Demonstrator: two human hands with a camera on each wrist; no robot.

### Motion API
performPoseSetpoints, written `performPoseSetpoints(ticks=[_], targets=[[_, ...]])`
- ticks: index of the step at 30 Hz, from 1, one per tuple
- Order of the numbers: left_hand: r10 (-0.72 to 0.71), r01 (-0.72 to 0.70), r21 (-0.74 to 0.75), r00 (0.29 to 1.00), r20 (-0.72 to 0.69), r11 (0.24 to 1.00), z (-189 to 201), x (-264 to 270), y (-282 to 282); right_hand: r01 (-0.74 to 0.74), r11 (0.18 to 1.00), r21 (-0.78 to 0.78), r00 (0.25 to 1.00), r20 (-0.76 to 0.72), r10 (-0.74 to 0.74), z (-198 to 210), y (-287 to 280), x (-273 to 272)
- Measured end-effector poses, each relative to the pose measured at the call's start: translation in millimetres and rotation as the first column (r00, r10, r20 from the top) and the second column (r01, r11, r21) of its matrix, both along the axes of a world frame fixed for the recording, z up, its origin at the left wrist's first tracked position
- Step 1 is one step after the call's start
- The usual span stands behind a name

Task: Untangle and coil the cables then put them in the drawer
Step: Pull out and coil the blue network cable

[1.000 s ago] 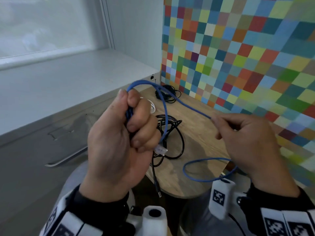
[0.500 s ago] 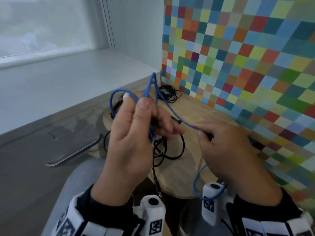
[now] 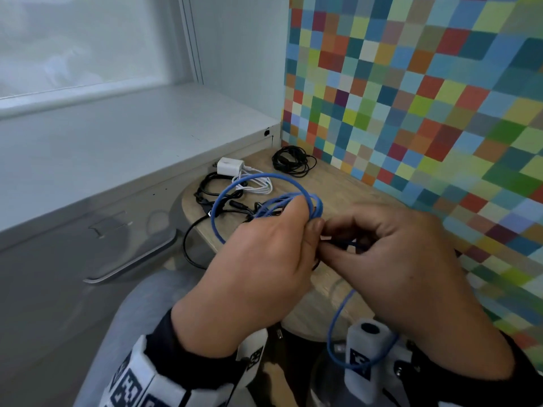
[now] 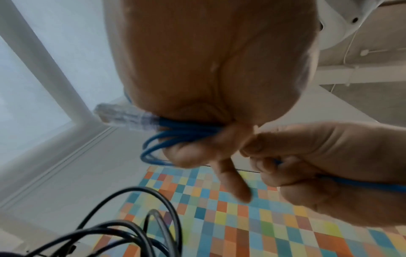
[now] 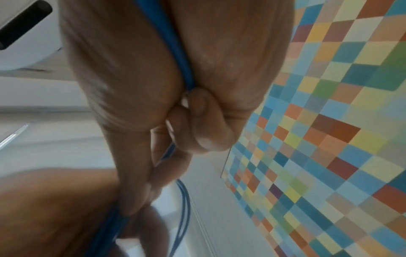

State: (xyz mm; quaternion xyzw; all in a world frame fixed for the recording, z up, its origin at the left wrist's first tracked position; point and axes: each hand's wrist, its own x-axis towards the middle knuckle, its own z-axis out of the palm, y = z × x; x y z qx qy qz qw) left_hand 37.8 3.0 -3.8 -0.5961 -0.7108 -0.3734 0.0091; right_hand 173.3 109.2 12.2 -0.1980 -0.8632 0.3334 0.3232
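The left hand (image 3: 258,259) curled its fingers round a blue cable's (image 3: 232,186) gathered loops above the table's (image 3: 338,183) middle. Touching it, the right hand (image 3: 411,268) pinched the free run. The cable looked light and springy; gripping where the loops cross should stop them popping open.

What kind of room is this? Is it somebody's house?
Probably an indoor nook by a window, maybe an office or a home. A window sill runs beside a small wooden table, and a colourful checkered wall stands behind it.
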Motion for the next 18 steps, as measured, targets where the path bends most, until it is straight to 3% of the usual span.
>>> performPoseSetpoints(ticks=[5,8,10,13,16,18], targets=[[0.032,-0.031,-0.057,0.999,0.010,0.998,7,-1,-5,-0.064,0.952,-0.299,0.998,-0.025,0.060,7,6,7],[0.059,-0.043,-0.067,0.963,0.262,0.997,12,-12,-11,-0.162,0.867,-0.471,0.985,-0.131,0.112,13,11,15],[0.020,-0.043,0.034,0.863,0.505,0.999,14,-21,-15,-0.202,0.823,-0.532,0.974,-0.200,0.110,13,14,18],[-0.011,-0.245,0.235,0.670,0.743,0.941,16,-39,-22,-0.158,0.824,-0.544,0.966,-0.259,0.014,8,25,23],[-0.094,-0.357,0.333,0.547,0.832,0.872,18,-59,-28,-0.154,0.793,-0.590,0.932,-0.354,-0.082,6,39,31],[-0.140,-0.347,0.338,0.487,0.862,0.875,18,-64,-30,-0.172,0.779,-0.602,0.903,-0.412,-0.119,6,45,33]])
